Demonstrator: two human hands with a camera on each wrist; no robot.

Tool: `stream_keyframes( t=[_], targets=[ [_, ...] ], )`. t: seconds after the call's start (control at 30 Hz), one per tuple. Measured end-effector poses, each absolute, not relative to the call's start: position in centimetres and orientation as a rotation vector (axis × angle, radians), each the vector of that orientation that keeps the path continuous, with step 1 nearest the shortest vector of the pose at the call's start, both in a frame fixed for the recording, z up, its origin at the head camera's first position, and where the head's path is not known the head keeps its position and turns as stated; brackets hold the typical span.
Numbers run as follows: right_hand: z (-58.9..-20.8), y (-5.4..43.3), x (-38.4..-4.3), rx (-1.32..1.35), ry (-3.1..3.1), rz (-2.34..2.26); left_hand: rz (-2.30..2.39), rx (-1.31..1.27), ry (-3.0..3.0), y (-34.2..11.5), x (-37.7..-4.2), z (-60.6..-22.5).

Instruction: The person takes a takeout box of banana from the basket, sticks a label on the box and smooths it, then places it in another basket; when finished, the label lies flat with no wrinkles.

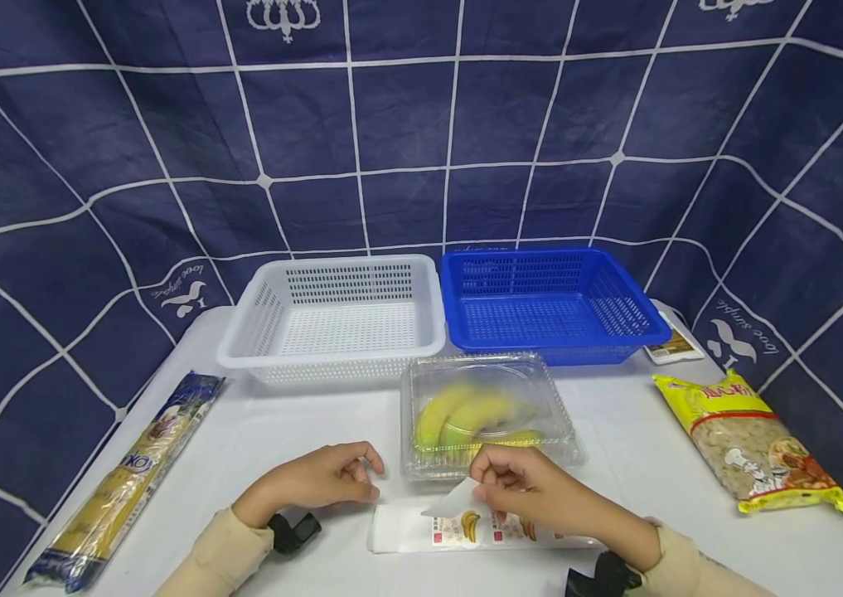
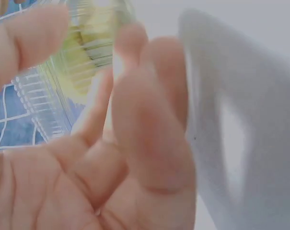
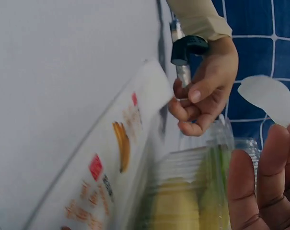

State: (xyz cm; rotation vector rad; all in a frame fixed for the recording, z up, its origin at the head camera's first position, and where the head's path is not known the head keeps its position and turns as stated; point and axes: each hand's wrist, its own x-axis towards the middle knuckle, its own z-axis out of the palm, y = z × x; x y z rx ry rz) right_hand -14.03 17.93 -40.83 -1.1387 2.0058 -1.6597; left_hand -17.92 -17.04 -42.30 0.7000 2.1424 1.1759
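Note:
A strip of white labels (image 1: 402,531) printed with bananas lies on the table in front of a clear plastic box (image 1: 496,373) of bananas (image 1: 458,414). My right hand (image 1: 533,489) is over the strip and pinches a white, blank-faced flap of paper (image 1: 454,502) between thumb and fingers. The flap stands up at a slant and overlaps the printed labels. To the left, my left hand (image 1: 324,477) hovers by the strip's end with loosely bent fingers and nothing in them. In the right wrist view, the printed banana label (image 3: 120,143) shows beside the box.
A white basket (image 1: 331,362) and a blue basket (image 1: 548,342) stand side by side behind the box. At left lies a long pack of pasta (image 1: 126,485). A yellow food bag (image 1: 753,448) is at right, with a small flat pack (image 1: 675,344) beside the blue basket.

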Motion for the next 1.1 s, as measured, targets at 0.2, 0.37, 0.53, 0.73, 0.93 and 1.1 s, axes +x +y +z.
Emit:
stream_keyframes(
  t=[0.2, 0.37, 0.53, 0.73, 0.93, 1.1],
  targets=[
    [-39.9, 18.4, -14.4, -1.141, 2.038, -1.667, 1.266, 0.622, 2.283, -16.5, -18.6, -42.4],
    [-39.4, 18.6, -15.0, -1.089, 2.059, -1.704, 1.363, 0.479, 2.421, -15.5, -19.2, -42.4],
    [-38.9, 18.8, -16.1, -1.023, 2.062, -1.785, 1.517, 0.423, 2.428, -14.3, -19.9, -42.4],
    [-38.2, 18.9, -17.0, -0.977, 2.185, -1.819, 1.660, 0.468, 2.380, -13.1, -20.5, -42.7],
    [-37.8, 19.2, -17.8, -0.893, 2.196, -1.879, 1.717, 0.482, 2.320, -12.2, -20.9, -42.7],
    [-37.3, 19.4, -18.4, -0.806, 2.232, -1.928, 1.747, 0.454, 2.294, -11.5, -21.3, -42.7]
  ],
)
